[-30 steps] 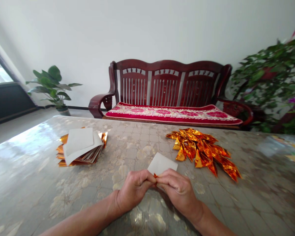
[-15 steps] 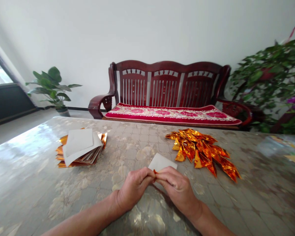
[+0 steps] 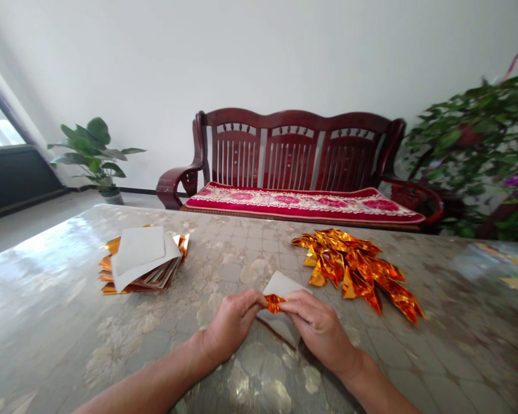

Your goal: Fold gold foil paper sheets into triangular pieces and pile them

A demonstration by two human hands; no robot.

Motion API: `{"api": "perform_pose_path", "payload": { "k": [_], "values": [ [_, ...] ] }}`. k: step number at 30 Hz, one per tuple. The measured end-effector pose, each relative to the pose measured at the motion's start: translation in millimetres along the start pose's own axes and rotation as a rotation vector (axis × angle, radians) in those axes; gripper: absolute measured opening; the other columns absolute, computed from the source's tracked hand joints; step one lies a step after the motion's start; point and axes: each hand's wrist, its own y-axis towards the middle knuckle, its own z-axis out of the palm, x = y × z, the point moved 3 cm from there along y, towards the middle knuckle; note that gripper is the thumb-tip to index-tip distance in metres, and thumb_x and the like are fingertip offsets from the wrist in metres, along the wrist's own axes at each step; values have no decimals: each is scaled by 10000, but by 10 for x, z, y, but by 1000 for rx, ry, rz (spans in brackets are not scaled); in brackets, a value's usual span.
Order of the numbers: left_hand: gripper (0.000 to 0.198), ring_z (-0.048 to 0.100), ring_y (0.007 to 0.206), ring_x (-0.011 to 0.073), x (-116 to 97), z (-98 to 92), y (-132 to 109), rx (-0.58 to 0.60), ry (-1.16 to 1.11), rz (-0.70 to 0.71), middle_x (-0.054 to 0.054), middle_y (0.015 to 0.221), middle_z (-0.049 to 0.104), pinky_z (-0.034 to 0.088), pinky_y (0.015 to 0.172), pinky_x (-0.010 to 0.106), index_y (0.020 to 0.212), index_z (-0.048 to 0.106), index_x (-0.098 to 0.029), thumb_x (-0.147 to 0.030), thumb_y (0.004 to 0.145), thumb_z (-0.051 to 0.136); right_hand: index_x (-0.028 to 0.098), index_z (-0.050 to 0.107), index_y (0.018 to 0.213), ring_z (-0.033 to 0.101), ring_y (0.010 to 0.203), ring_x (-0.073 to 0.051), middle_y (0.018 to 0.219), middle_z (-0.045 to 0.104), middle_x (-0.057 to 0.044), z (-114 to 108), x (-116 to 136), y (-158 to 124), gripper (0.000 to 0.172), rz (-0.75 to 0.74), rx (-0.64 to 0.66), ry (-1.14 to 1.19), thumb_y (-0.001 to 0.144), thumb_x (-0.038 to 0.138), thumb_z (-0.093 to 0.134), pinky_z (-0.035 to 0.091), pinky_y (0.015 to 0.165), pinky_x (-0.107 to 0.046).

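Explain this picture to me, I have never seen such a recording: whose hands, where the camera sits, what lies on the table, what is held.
There is no machine here. A camera worn on a person's head looks forward and down, so the left hand and right hand are that person's own. Both pinch one sheet of foil paper, white on the side facing up, with a gold corner folded up where the hands meet. On the table, a stack of flat sheets lies to the left and a pile of folded gold pieces to the right. A wooden bench stands behind.
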Motion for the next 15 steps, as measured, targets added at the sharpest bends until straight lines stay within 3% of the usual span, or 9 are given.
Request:
{"api": "perform_pose_path", "payload": {
  "k": [11, 15],
  "values": [
    [233, 666, 725, 102, 6, 8, 11, -19, 41, 3, -25, 785, 721, 461, 693, 167, 770, 642, -191, -23, 818, 487, 253, 725, 1006, 688, 838, -145, 927, 724, -23, -64, 27, 23, 259, -8, -4, -3, 924, 84, 547, 548, 741, -242],
    [201, 665, 740, 104, 10, 17, 17, -7, 47, -22, -24, 797, 715, 465, 708, 171, 822, 648, -199, -72, 864, 498, 258, 723, 1035, 689, 846, -154, 934, 730, -25, -60, 41, 47, 242, -15, 14, -58, 931, 115, 558, 551, 755, -259]
  ]
}}
